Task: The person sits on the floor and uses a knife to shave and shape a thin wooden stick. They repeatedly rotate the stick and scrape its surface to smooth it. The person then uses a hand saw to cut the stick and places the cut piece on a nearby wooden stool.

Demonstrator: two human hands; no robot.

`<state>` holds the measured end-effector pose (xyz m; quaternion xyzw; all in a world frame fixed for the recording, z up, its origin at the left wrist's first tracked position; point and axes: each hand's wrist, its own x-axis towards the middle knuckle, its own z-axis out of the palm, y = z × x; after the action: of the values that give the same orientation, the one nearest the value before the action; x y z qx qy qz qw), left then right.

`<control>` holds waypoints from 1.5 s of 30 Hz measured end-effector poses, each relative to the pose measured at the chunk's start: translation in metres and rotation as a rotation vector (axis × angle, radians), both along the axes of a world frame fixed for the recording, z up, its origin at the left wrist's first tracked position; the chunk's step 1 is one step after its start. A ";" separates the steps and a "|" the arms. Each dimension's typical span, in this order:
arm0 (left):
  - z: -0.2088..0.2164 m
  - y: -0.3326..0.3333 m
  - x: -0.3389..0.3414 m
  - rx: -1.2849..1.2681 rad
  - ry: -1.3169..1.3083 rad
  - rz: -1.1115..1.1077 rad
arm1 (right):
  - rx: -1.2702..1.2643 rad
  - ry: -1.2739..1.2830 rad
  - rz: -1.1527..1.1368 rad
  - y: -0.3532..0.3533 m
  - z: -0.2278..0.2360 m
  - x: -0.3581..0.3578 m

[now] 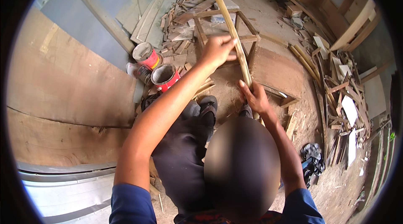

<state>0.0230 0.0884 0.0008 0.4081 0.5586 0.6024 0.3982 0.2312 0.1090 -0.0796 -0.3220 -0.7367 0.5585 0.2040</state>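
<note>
A long, pale, slightly curved wooden pole [226,16] runs from the top of the view down toward me. My right hand [256,97] is closed around its lower part, the thumb lying along the near side. My left hand [219,50] is higher up, at the pole's left edge, with bent fingers apart; the fingertips are slightly blurred and partly hidden by the pole. Beyond and beneath the hands stands a brown wooden frame [247,22] with open sides. A blurred round shape covers the lower middle of the view.
Two red paint cans [164,78] stand left of my feet. Wooden panels [71,85] lean along the left side. Scrap wood [348,102] is heaped at the right, with more pieces [182,35] beyond the cans. A flat board [275,69] lies beside the frame.
</note>
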 end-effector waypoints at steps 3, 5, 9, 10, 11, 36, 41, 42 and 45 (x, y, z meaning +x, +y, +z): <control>-0.001 -0.039 -0.034 -0.217 0.492 -0.138 | 0.085 -0.028 -0.171 -0.012 -0.053 0.028; 0.001 -0.089 -0.026 -0.121 0.406 -0.085 | 0.252 -0.265 -0.177 -0.024 -0.088 0.084; -0.022 -0.191 -0.023 0.021 0.287 -0.058 | 0.261 -0.207 -0.093 -0.072 -0.171 0.186; -0.044 -0.193 -0.029 -0.087 0.278 -0.019 | 0.153 -0.219 -0.192 -0.077 -0.191 0.194; -0.079 -0.181 -0.037 -0.130 0.335 0.073 | 0.047 -0.227 -0.296 -0.079 -0.229 0.198; -0.289 0.114 -0.133 0.035 -0.122 0.212 | 0.102 -0.017 -0.258 0.170 -0.288 -0.191; -0.284 0.098 -0.117 0.005 -0.092 0.284 | 0.082 -0.193 -0.213 0.161 -0.298 -0.169; -0.284 0.098 -0.116 -0.008 -0.092 0.292 | 0.082 -0.202 -0.192 0.158 -0.289 -0.161; -0.282 0.098 -0.118 -0.028 -0.037 0.261 | 0.163 -0.199 -0.196 0.139 -0.276 -0.117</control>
<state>-0.0947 0.1864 -0.2813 0.3152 0.6077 0.6487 0.3325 0.1138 0.2476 -0.3557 -0.4285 -0.7612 0.4396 0.2090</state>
